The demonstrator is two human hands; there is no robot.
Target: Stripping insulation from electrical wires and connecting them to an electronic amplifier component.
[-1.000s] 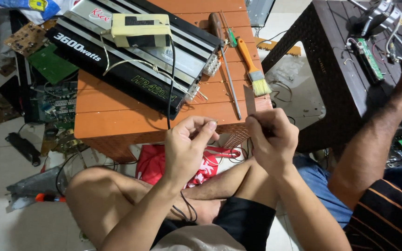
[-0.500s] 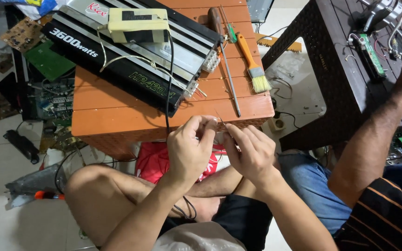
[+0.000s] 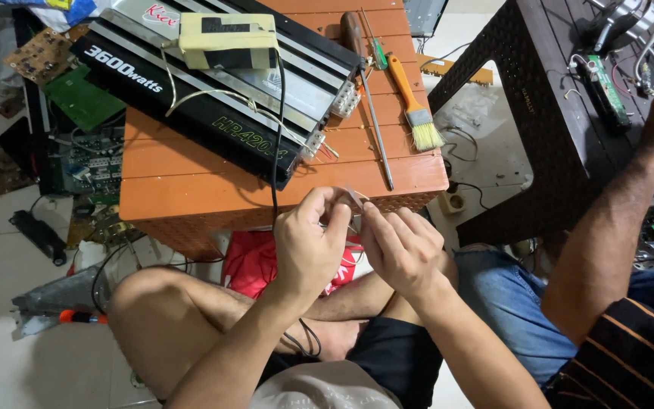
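My left hand and my right hand meet fingertip to fingertip just in front of the orange table's edge, above my crossed legs. Together they pinch a small pale strip, which could be tape or a wire end; it is too small to tell. A black cable runs down from the cream box on the black amplifier and passes behind my left hand.
A paintbrush and a long screwdriver lie on the orange table's right side. Another person's arm reaches onto a dark table at the right. Circuit boards litter the floor at the left, and a red bag lies under the table.
My right hand has moved left to join my left hand. Both hands have risen slightly toward the table edge and now pinch the strip together.
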